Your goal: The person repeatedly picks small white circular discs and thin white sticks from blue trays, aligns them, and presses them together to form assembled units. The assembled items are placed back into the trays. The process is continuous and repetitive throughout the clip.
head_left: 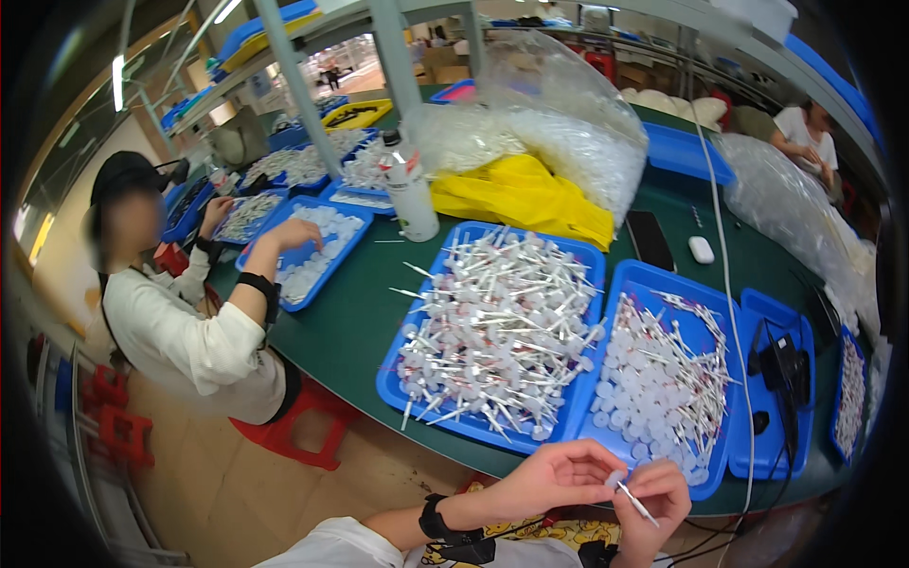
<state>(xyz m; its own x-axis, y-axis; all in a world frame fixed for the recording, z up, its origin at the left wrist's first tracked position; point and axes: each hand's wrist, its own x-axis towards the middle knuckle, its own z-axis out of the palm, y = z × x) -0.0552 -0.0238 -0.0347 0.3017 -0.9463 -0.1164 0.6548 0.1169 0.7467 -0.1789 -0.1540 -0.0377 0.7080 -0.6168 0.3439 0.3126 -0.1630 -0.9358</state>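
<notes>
Just past the front edge of the green table, my left hand (549, 478) and my right hand (663, 492) meet. Between the fingertips of my left hand is a small translucent round cap (615, 479). My right hand pinches a thin white stick-like part (640, 506) that runs up to the cap; whether they are joined, I cannot tell. Close beyond my hands lies a blue tray (620, 275), with loose translucent caps (632, 393) on its left and thin stick parts (705, 346) on its right. A larger blue tray (388, 379) to its left holds a heap of capped white sticks (497, 331).
Behind the trays are a yellow bag (530, 194), clear plastic bags (568, 114), a white bottle (409, 194), a black phone (650, 239) and a white case (701, 250). Cables fill a blue tray (800, 454) at right. A person (180, 322) reaches into a tray (355, 241) at left.
</notes>
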